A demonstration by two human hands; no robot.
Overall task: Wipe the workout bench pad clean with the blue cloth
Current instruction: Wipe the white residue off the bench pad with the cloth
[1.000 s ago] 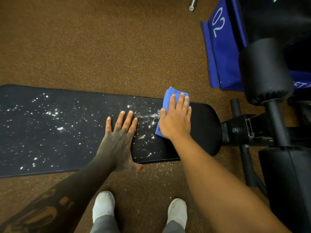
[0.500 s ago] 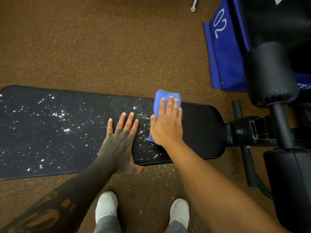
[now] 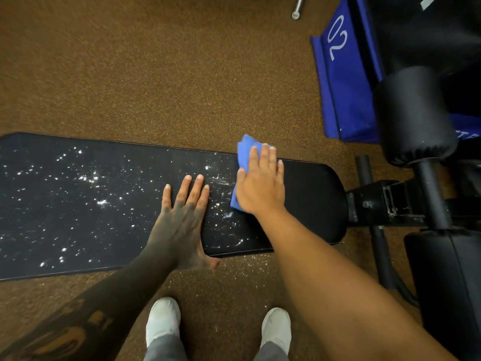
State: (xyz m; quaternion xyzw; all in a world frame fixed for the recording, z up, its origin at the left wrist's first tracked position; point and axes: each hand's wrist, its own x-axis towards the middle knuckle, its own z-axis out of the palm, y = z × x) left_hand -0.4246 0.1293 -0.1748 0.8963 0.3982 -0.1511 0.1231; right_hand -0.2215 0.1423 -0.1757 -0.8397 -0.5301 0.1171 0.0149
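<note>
The long black bench pad (image 3: 312,199) runs left to right below me, speckled with white crumbs over its left and middle parts and bare at its right end. A folded blue cloth (image 3: 244,155) lies on the pad near its far edge. My right hand (image 3: 260,186) presses flat on the cloth with straight fingers, hiding most of it. My left hand (image 3: 182,217) rests flat on the pad just left of the cloth, fingers spread, thumb hanging over the near edge.
Black padded rollers (image 3: 413,115) and the bench's metal frame (image 3: 385,204) stand at the right. A blue bag (image 3: 346,82) marked 02 lies on the brown speckled floor (image 3: 156,74) at the upper right. My white shoes (image 3: 164,321) stand below the pad, with white crumbs scattered on the floor.
My right hand slid the cloth left along the pad, then shifted slightly toward the far edge. My left hand stayed planted in place.
</note>
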